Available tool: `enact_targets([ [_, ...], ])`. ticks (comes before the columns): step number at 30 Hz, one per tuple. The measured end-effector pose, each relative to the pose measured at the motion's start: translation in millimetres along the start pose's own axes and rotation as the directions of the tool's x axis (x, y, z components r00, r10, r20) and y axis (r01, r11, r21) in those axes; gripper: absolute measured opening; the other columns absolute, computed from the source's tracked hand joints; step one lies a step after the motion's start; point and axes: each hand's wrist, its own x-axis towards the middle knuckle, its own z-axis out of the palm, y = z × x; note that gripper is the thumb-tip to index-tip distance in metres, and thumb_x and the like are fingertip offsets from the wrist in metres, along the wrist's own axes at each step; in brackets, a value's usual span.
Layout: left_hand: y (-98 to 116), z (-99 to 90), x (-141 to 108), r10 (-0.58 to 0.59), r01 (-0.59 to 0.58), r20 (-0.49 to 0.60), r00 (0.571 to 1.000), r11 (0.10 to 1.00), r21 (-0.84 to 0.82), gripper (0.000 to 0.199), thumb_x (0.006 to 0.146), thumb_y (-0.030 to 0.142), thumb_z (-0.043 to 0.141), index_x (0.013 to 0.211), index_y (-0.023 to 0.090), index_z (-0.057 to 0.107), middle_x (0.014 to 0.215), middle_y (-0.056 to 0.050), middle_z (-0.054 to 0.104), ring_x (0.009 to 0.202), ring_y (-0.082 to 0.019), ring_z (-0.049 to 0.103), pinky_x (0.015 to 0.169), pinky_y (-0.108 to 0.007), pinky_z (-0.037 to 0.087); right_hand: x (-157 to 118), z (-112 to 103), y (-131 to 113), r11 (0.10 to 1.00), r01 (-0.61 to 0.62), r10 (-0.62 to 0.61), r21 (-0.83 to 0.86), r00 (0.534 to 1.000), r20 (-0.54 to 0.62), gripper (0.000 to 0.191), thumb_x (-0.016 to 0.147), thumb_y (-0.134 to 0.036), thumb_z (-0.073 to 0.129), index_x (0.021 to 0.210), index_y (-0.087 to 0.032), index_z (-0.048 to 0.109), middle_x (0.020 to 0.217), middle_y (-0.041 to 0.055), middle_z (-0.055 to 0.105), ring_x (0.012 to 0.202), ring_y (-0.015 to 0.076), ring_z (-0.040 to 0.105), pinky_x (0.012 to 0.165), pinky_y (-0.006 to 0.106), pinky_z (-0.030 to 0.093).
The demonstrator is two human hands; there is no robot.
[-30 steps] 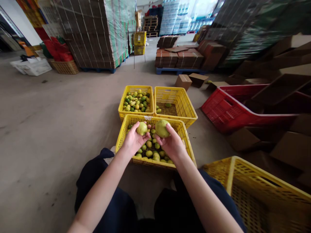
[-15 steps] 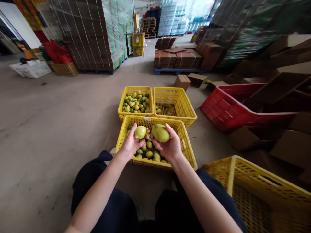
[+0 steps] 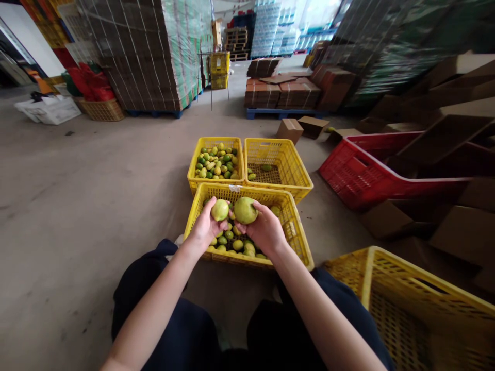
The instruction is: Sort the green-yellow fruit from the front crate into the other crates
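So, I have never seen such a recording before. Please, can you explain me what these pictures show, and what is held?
There is no machine here, only a person's two bare hands. Every picture comes from one camera worn on the head, looking forward and down. The left hand holds a small yellow-green fruit; the right hand holds a larger green fruit. Both are above the near yellow crate, with more fruit inside. Beyond it, two yellow crates stand side by side: the left one has many fruits, the right one only a few. A red crate is farther right.
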Motion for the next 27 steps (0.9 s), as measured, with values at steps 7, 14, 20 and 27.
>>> enact_targets([
  [7, 4, -8.7, -2, 0.03, -0.03, -0.046, 0.999, 1.0, 0.006, 0.031, 0.089, 0.039, 0.048, 0.088, 0.011, 0.061, 0.064, -0.004, 0.06, 0.041, -0.007, 0.045, 0.044, -0.02, 0.037, -4, 1, 0, 0.987, 0.064, -0.057, -0.151, 0.997, 0.05, 0.026, 0.064, -0.021, 0.061, 0.09, -0.019, 0.057, 0.074, 0.0001, 0.065, 0.054, 0.0151, 0.06, 0.048, 0.027, 0.046],
  [14, 8, -10.9, -3, 0.012, -0.012, -0.006, 1.0, 0.998, -0.054, 0.031, 0.091, 0.036, 0.043, 0.087, 0.011, 0.061, 0.066, -0.005, 0.059, 0.042, -0.007, 0.044, 0.045, -0.02, 0.038, -2, 1, 1, 0.985, 0.057, -0.057, -0.162, 0.998, 0.006, 0.023, 0.063, -0.024, 0.059, 0.085, -0.02, 0.053, 0.064, -0.0017, 0.061, 0.044, 0.0136, 0.055, 0.037, 0.024, 0.039],
  [20, 9, -14.2, -3, -0.124, 0.141, 0.084, 0.989, 0.956, -0.257, 0.04, 0.094, 0.036, 0.034, 0.086, 0.008, 0.062, 0.066, -0.004, 0.057, 0.041, -0.005, 0.039, 0.045, -0.02, 0.038, -4, 0, -2, 0.996, -0.01, 0.008, -0.094, 1.0, -0.023, 0.024, 0.064, -0.034, 0.054, 0.082, -0.018, 0.055, 0.065, 0.0027, 0.062, 0.038, 0.0118, 0.045, 0.031, 0.023, 0.027],
  [27, 7, -18.0, -2, -0.202, 0.196, 0.034, 0.979, 0.878, -0.437, 0.035, 0.096, 0.03, 0.035, 0.092, 0.007, 0.06, 0.073, -0.007, 0.06, 0.042, -0.004, 0.04, 0.046, -0.018, 0.041, 4, -16, -7, 0.968, -0.147, 0.18, 0.205, 0.972, -0.152, 0.034, 0.068, -0.044, 0.047, 0.082, -0.015, 0.057, 0.07, 0.0136, 0.063, 0.043, 0.0128, 0.042, 0.032, 0.024, 0.031],
])
